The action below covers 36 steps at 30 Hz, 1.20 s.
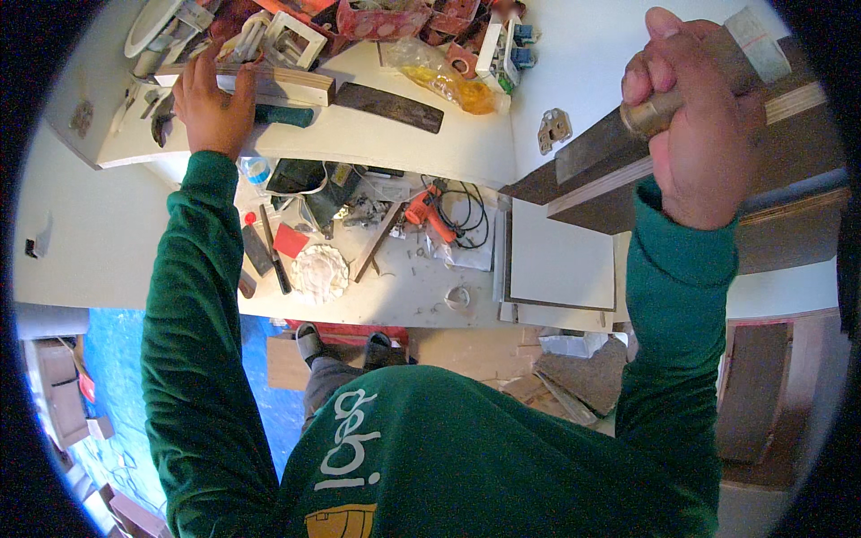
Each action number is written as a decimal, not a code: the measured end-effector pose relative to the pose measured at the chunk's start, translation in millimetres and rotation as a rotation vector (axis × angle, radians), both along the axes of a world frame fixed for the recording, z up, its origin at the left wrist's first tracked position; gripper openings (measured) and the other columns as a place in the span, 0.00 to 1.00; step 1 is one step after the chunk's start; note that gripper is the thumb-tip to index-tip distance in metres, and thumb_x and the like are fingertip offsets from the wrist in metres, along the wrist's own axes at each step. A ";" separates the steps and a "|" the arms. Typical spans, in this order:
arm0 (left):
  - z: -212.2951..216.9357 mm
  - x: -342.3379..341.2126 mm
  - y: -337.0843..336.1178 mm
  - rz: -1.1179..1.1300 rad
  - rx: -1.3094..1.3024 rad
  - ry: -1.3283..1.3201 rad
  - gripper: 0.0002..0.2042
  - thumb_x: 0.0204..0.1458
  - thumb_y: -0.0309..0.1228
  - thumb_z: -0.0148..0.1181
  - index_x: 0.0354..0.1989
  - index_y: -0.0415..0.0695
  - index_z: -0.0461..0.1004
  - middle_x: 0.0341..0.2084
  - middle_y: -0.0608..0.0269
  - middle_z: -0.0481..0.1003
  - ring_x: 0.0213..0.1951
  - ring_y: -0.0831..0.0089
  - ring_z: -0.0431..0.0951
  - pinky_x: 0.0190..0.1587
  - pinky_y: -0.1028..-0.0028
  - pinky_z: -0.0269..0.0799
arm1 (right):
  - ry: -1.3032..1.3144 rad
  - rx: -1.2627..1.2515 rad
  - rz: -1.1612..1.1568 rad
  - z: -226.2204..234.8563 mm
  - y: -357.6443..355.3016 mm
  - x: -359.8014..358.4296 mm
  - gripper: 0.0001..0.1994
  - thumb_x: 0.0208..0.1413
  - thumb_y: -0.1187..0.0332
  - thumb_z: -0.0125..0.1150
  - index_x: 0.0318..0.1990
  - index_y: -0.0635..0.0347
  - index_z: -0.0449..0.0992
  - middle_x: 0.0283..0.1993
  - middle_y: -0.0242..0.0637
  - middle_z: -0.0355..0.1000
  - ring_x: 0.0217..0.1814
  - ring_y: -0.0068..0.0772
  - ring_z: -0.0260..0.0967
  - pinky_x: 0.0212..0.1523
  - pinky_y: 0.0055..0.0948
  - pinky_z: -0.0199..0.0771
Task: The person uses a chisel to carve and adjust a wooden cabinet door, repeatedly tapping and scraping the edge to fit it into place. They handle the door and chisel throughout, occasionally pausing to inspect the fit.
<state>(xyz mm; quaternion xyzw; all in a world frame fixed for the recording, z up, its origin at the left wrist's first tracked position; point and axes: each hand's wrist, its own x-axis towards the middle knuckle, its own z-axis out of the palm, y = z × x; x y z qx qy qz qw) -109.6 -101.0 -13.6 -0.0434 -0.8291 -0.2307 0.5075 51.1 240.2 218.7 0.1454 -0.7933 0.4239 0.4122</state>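
Cluttered white shelves (368, 148) form the setting. Nearest, the raised right hand (704, 148) has its fingers curled tightly around a brown cylinder (725, 65). Farther off, the left hand (217, 109) lies over the upper shelf (475, 148), its fingers spread on a wood strip (303, 85); whether they grip it cannot be told. Below, an orange tool (430, 215) lies on the lower shelf (377, 303).

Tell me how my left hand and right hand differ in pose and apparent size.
Your left hand has its fingers spread at a white-faced wooden strip; your right hand is curled around a brownish cylindrical object. The left hand looks smaller in the picture, the right hand larger. Both are bare and come out of green sleeves.
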 end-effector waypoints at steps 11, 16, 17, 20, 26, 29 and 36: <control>1.0 1.2 1.8 0.033 -0.024 0.014 0.26 0.54 0.44 0.64 0.62 0.52 0.73 0.55 0.56 0.74 0.58 0.47 0.69 0.62 0.48 0.62 | 0.036 -0.113 0.101 1.5 15.8 -10.0 0.12 0.60 0.67 0.65 0.26 0.53 0.69 0.18 0.26 0.62 0.16 0.22 0.63 0.17 0.23 0.66; -0.4 -0.3 0.6 0.031 -0.033 0.014 0.27 0.54 0.44 0.65 0.62 0.52 0.73 0.56 0.55 0.74 0.59 0.47 0.69 0.62 0.48 0.61 | 0.009 -0.056 0.032 -2.0 10.2 -1.4 0.12 0.60 0.66 0.64 0.26 0.52 0.68 0.18 0.25 0.61 0.15 0.21 0.62 0.16 0.22 0.66; -0.6 -0.5 0.1 0.029 -0.031 0.002 0.27 0.53 0.44 0.65 0.62 0.52 0.73 0.56 0.54 0.74 0.59 0.47 0.69 0.62 0.48 0.61 | 0.009 -0.066 -0.010 -3.4 8.5 0.1 0.12 0.60 0.66 0.64 0.26 0.52 0.68 0.17 0.25 0.61 0.15 0.21 0.62 0.16 0.22 0.66; -1.7 -0.7 -0.5 0.045 -0.032 0.006 0.27 0.53 0.43 0.65 0.62 0.51 0.73 0.56 0.54 0.74 0.59 0.46 0.69 0.62 0.48 0.62 | 0.012 -0.115 -0.102 -1.8 8.5 1.5 0.13 0.60 0.67 0.65 0.27 0.53 0.68 0.17 0.25 0.61 0.14 0.20 0.62 0.15 0.22 0.66; -1.5 -2.1 -1.2 0.012 -0.028 0.003 0.27 0.53 0.44 0.65 0.62 0.51 0.73 0.55 0.53 0.74 0.59 0.46 0.69 0.62 0.48 0.62 | 0.075 -0.019 0.027 -0.5 7.2 -1.3 0.13 0.61 0.67 0.65 0.26 0.53 0.68 0.17 0.26 0.62 0.14 0.20 0.63 0.15 0.22 0.68; -0.7 -1.1 -0.8 0.018 -0.030 0.016 0.27 0.54 0.44 0.65 0.63 0.51 0.72 0.55 0.53 0.74 0.59 0.46 0.69 0.62 0.48 0.62 | 0.011 -0.107 -0.061 -8.1 9.3 0.1 0.12 0.61 0.66 0.63 0.27 0.53 0.68 0.18 0.26 0.62 0.15 0.19 0.62 0.15 0.21 0.66; -0.1 1.1 1.8 0.049 -0.027 0.009 0.27 0.54 0.44 0.64 0.63 0.51 0.72 0.55 0.54 0.74 0.58 0.47 0.69 0.62 0.48 0.61 | -0.124 -0.139 0.207 -17.3 25.7 -5.8 0.10 0.59 0.68 0.68 0.31 0.59 0.71 0.23 0.29 0.63 0.23 0.26 0.67 0.25 0.27 0.68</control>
